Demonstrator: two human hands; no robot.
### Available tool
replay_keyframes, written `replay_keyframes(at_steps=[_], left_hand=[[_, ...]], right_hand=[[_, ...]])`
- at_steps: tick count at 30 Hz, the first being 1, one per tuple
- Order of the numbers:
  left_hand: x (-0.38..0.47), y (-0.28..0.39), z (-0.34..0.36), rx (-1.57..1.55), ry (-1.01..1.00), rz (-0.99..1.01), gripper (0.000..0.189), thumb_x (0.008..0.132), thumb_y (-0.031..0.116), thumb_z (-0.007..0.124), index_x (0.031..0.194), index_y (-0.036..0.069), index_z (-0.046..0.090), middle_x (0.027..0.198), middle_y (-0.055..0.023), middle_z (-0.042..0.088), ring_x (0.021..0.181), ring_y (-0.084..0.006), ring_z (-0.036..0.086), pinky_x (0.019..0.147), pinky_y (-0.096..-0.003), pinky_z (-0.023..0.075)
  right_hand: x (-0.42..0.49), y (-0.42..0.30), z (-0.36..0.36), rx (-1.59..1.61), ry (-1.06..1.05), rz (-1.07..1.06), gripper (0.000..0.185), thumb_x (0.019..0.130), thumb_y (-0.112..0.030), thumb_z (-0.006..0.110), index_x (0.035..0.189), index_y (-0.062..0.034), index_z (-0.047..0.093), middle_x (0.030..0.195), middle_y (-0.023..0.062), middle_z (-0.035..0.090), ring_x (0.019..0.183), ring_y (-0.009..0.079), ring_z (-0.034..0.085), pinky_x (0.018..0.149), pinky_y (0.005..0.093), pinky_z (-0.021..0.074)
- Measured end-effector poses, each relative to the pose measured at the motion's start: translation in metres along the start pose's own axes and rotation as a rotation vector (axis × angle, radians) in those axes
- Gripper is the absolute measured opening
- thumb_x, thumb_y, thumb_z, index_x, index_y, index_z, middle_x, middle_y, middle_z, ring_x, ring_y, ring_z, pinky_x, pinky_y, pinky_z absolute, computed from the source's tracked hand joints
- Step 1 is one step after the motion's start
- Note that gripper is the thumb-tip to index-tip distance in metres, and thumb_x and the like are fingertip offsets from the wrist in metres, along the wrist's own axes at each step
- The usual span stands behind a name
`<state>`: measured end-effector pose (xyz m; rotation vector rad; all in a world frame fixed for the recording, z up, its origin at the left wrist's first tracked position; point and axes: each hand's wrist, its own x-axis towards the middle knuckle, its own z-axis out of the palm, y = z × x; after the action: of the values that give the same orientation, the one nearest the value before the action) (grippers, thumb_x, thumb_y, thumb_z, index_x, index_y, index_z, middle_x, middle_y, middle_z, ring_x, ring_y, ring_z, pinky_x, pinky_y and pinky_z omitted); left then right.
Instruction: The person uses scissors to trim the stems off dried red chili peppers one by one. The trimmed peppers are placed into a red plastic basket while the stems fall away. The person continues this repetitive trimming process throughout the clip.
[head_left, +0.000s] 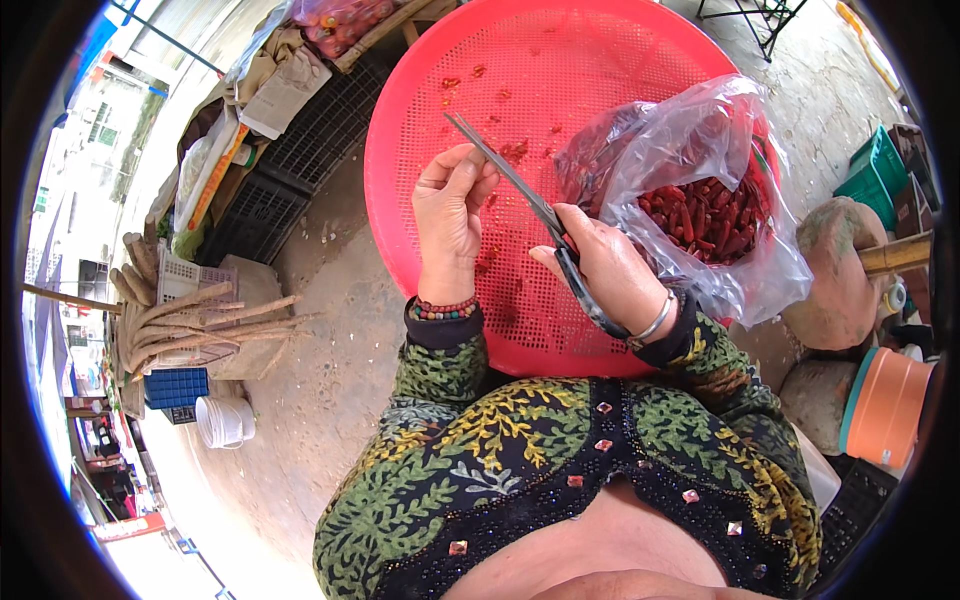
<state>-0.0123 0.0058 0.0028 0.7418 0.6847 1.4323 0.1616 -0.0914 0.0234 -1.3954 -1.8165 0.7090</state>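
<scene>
My right hand (619, 270) is closed around the black handles of a pair of scissors (531, 196). The blades point up and to the left, slightly parted at the tips. Beside them, my left hand (452, 202) has its thumb and fingers pinched together next to the blades; whether something is between them is hidden. Both hands are above a large round red plastic sieve basket (600, 45). Small red chili pieces (514, 152) and seeds lie scattered on its mesh. At the basket's right side sits a clear plastic bag (686, 157), its mouth open on many dried red chilies (709, 217).
Black plastic crates (255, 214) stand to the left, with cut wooden poles (202, 326) and a white bucket (225, 421) nearer me. On the right are a large stone (836, 300), a bamboo pole (896, 255), a green basket (874, 176) and an orange tub (889, 405).
</scene>
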Motion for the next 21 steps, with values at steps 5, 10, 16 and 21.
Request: replay_keyframes(at_steps=[5, 10, 16, 21], left_hand=[[-0.001, -0.002, 0.003, 0.001, 0.022, -0.037, 0.012, 0.088, 0.000, 0.064, 0.100, -0.001, 0.064, 0.094, -0.0115, 0.070, 0.080, -0.0170, 0.070, 0.072, -0.0260, 0.0613], [0.002, -0.005, 0.001, 0.050, 0.001, -0.081, 0.010, 0.087, 0.000, 0.065, 0.097, 0.001, 0.066, 0.090, -0.0084, 0.069, 0.078, -0.0153, 0.069, 0.071, -0.0234, 0.0607], [0.001, -0.005, 0.008, -0.055, 0.031, -0.084, 0.014, 0.087, 0.001, 0.066, 0.101, -0.001, 0.066, 0.093, -0.0103, 0.069, 0.085, -0.0176, 0.069, 0.074, -0.0250, 0.0606], [0.001, -0.003, 0.007, -0.092, 0.012, -0.046, 0.017, 0.087, 0.002, 0.066, 0.104, -0.001, 0.065, 0.095, -0.0109, 0.069, 0.088, -0.0190, 0.069, 0.076, -0.0264, 0.0608]], right_hand=[[-0.002, 0.002, 0.003, 0.034, 0.041, -0.041, 0.040, 0.090, -0.032, 0.065, 0.093, 0.0021, 0.045, 0.070, 0.0252, 0.059, 0.071, 0.0456, 0.060, 0.058, 0.0484, 0.0452], [-0.006, 0.012, 0.009, 0.058, 0.037, -0.006, 0.039, 0.090, -0.032, 0.066, 0.091, 0.0013, 0.046, 0.067, 0.0245, 0.059, 0.068, 0.0450, 0.060, 0.055, 0.0472, 0.0452], [-0.005, 0.008, 0.003, 0.160, 0.042, 0.027, 0.041, 0.088, -0.034, 0.068, 0.096, 0.0012, 0.048, 0.067, 0.0244, 0.058, 0.069, 0.0463, 0.060, 0.055, 0.0466, 0.0451], [-0.008, 0.005, -0.008, 0.196, -0.029, 0.051, 0.047, 0.087, -0.039, 0.068, 0.100, 0.0017, 0.048, 0.076, 0.0264, 0.057, 0.078, 0.0469, 0.059, 0.062, 0.0468, 0.0457]])
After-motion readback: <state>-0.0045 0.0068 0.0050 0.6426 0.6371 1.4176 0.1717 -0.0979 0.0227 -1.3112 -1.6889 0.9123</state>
